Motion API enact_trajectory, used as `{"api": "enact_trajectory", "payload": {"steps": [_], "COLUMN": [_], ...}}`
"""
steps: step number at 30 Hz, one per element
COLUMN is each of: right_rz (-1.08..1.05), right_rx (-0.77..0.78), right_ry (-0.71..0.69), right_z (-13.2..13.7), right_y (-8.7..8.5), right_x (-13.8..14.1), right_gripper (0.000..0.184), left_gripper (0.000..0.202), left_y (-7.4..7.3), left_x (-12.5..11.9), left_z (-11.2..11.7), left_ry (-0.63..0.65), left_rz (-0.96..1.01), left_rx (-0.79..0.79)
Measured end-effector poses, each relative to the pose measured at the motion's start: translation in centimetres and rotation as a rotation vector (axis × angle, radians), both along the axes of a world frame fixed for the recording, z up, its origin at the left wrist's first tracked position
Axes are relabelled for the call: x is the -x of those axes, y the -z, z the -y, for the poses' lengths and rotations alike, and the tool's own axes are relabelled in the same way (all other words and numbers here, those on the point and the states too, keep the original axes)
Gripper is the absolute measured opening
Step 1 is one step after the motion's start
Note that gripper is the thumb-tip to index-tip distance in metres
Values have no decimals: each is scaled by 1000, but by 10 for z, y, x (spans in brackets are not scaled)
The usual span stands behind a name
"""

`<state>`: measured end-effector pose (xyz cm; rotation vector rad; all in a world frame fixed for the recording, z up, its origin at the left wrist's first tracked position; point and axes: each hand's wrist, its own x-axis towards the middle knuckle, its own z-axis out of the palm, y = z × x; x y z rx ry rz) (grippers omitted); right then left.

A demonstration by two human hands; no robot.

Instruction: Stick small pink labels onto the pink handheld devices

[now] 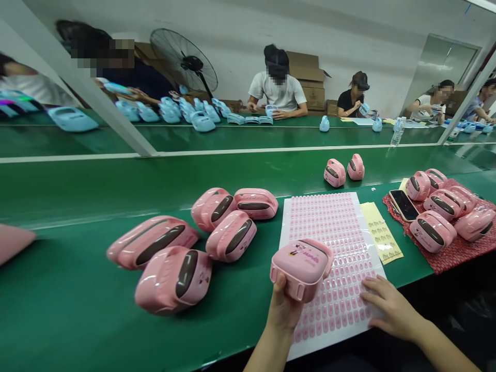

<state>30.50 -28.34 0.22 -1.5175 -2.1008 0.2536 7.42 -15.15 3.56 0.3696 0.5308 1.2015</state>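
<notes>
My left hand (285,305) grips a pink plastic case with a handle (300,266), its printed face with a small cartoon figure and lettering turned up toward me. Under and behind it lies a large white sheet covered with rows of small pink oval stickers (325,222). Resting on that sheet's right edge, my right hand (387,305) has its fingers stretched out and holds nothing I can see. A smaller yellowish sticker sheet (382,232) lies just beyond it, partly beside the white sheet.
Several pink cases (170,279) with dark oval panels stand to the left. Two more (334,173) sit farther back. At right, pink cases (433,231) and a phone (403,205) rest on red bubble wrap (437,261). Across the green table (77,310), people handle light-blue cases (203,122).
</notes>
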Motion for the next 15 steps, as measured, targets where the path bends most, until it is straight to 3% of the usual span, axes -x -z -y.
{"api": "enact_trajectory", "payload": {"steps": [3, 6, 10, 15], "right_rz": [17, -2, 15, 43], "right_rx": [-202, -299, -225, -124], "right_ry": [47, 55, 36, 34], "right_z": [13, 8, -19, -39], "right_y": [18, 22, 10, -1], "right_x": [4, 4, -6, -15], "right_gripper": [37, 31, 24, 21], "left_gripper": [69, 66, 64, 52], "left_y": [7, 14, 14, 6], "left_x": [3, 7, 10, 12], "left_z": [-5, -13, -21, -23], "left_ry": [3, 30, 53, -19], "left_rz": [127, 244, 300, 203], "left_rx": [-24, -31, -65, -58]}}
